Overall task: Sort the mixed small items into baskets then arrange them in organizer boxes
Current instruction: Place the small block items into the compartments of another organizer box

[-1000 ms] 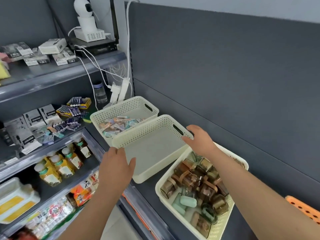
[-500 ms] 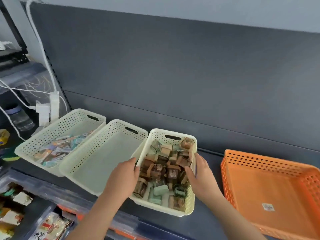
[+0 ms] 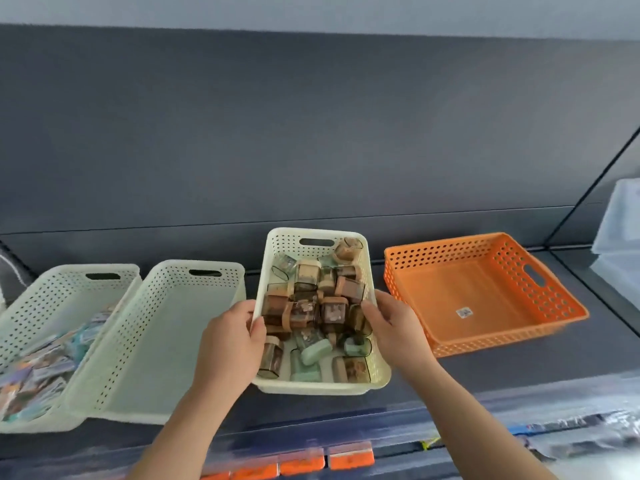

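A cream perforated basket (image 3: pixel 313 384) stands on the dark shelf, holding several small brown and green clear containers (image 3: pixel 308 306). My left hand (image 3: pixel 232 344) grips its left rim, thumb over the edge. My right hand (image 3: pixel 393 327) grips its right rim the same way. To its left lies an empty cream basket (image 3: pixel 180 271). Further left a third cream basket (image 3: pixel 59 275) holds several small flat packets (image 3: pixel 45 365). An empty orange basket (image 3: pixel 485 244) sits to the right.
A dark grey back panel (image 3: pixel 311 133) rises behind the baskets. Clear plastic boxes (image 3: pixel 620 230) stand at the far right. Orange price tags (image 3: pixel 325 460) line the shelf's front edge, with wrapped goods below at the right.
My hands left the empty cream basket and took the filled basket by both rims. The view swung right, bringing the whole orange basket into sight.
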A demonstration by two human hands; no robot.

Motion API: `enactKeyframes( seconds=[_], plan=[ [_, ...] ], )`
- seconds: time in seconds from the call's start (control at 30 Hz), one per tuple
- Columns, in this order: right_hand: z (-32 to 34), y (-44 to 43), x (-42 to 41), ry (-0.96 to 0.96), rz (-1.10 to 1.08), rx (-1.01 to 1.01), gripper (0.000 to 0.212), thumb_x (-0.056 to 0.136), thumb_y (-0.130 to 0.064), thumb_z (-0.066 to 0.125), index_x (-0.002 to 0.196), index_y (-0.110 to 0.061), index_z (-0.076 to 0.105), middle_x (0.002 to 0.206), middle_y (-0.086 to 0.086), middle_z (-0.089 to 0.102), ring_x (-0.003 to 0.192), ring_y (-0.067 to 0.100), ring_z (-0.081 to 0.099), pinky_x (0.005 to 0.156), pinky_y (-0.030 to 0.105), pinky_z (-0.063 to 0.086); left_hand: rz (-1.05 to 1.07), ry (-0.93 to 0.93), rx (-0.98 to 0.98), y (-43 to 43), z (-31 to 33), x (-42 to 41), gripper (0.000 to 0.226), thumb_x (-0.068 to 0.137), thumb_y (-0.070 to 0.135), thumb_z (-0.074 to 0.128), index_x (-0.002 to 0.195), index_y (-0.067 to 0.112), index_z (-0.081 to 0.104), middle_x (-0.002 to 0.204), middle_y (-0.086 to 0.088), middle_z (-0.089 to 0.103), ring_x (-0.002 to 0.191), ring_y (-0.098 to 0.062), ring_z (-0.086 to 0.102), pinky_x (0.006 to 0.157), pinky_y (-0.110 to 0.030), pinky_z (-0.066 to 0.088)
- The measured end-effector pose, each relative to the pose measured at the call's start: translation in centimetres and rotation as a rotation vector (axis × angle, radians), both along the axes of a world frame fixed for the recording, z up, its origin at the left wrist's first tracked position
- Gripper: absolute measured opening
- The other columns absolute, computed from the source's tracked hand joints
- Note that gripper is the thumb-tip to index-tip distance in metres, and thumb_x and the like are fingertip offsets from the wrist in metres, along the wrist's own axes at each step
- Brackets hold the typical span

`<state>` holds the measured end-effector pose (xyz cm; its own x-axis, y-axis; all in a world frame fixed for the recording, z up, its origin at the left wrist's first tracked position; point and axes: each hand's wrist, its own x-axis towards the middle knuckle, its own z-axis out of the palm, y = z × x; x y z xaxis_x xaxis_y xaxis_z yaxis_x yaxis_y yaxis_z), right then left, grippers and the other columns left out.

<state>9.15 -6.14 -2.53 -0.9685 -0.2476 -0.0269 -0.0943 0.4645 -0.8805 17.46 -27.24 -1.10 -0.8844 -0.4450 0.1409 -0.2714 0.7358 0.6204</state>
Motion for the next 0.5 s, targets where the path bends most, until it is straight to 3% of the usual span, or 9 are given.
enactKeyframes(
  seconds=[0.13, 0.23, 0.37, 0.5],
  plan=[
    [3.9, 3.8, 1.0, 0.099, -0.130, -0.064, 0.029, 0.099, -0.033, 0.041, 0.093, -0.017, 0.065, 0.082, 0.010, 0.068, 0.080, 0.029, 0.061, 0.061, 0.032, 0.044, -0.081, 0.123, 0.049, 2.7, 3.9, -0.6, 0.022, 0.090, 0.014, 0.057, 0.109, 0.017, 0.069, 0.092, 0.008, 0.070, 0.077, -0.009, 0.064, 0.064, -0.024, 0.050],
    [6.6, 7.7, 1.9, 0.150, -0.260, -0.092, 0.030, 0.100, -0.028, 0.041, 0.093, -0.015, 0.068, 0.083, 0.007, 0.070, 0.081, 0.027, 0.062, 0.067, 0.038, 0.050, -0.158, 0.176, 0.105, 6.0, 6.2, -1.7, 0.023, 0.090, 0.015, 0.058, 0.110, 0.019, 0.068, 0.090, 0.013, 0.067, 0.079, -0.006, 0.064, 0.067, -0.025, 0.052],
    [8.8, 14.2, 3.1, 0.164, -0.420, -0.101, 0.031, 0.099, -0.028, 0.044, 0.089, -0.016, 0.071, 0.081, 0.010, 0.069, 0.070, 0.027, 0.060, 0.067, 0.042, 0.052, -0.324, 0.192, 0.158, 12.1, 7.8, -3.8, 0.023, 0.090, 0.015, 0.058, 0.110, 0.019, 0.069, 0.086, 0.018, 0.067, 0.075, 0.001, 0.065, 0.059, -0.017, 0.051],
    [9.5, 22.1, 4.1, 0.152, -0.564, -0.110, 0.029, 0.098, -0.029, 0.046, 0.092, -0.014, 0.070, 0.088, 0.017, 0.069, 0.088, 0.037, 0.062, 0.080, 0.051, 0.052, -0.459, 0.170, 0.213, 20.0, 8.0, -6.1, 0.023, 0.089, 0.014, 0.059, 0.109, 0.020, 0.070, 0.078, 0.024, 0.061, 0.066, 0.003, 0.063, 0.056, -0.018, 0.050]
  ],
)
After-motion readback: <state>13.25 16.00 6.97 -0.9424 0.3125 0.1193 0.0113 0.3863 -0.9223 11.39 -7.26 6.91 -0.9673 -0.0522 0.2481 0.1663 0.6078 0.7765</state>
